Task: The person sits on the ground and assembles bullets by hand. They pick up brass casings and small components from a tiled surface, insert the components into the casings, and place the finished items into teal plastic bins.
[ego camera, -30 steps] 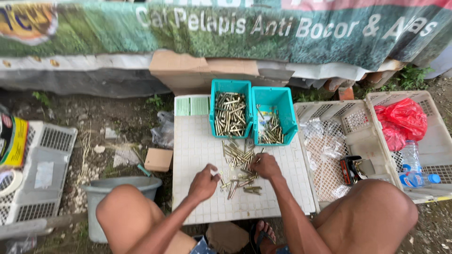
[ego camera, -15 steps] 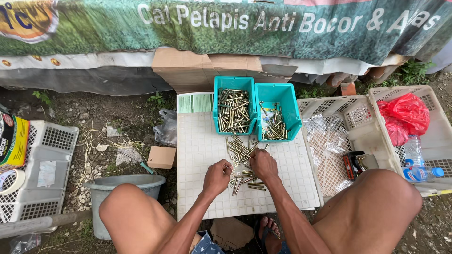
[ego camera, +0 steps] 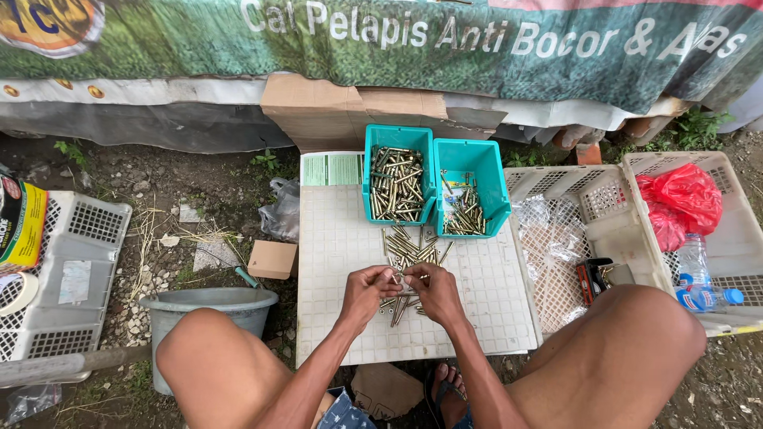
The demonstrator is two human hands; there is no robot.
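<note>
A loose heap of brass-coloured metal pieces (ego camera: 409,253) lies on a white perforated board (ego camera: 334,238) in front of me. My left hand (ego camera: 367,292) and my right hand (ego camera: 429,290) meet over the near end of the heap, fingertips pinched together on one small brass piece. Behind the heap stand two teal bins: the left bin (ego camera: 396,140) is well filled with brass pieces, the right bin (ego camera: 477,163) holds fewer. My bare knees frame the board on both sides.
A grey bucket (ego camera: 208,303) and a small cardboard box (ego camera: 272,259) sit left of the board. White crates stand right (ego camera: 604,230) with a red bag (ego camera: 683,199) and a water bottle (ego camera: 699,274), and far left (ego camera: 71,270). A printed banner hangs behind.
My left hand has moved right from the board's left part to join my right hand over the heap. Both hands now pinch a piece between them.
</note>
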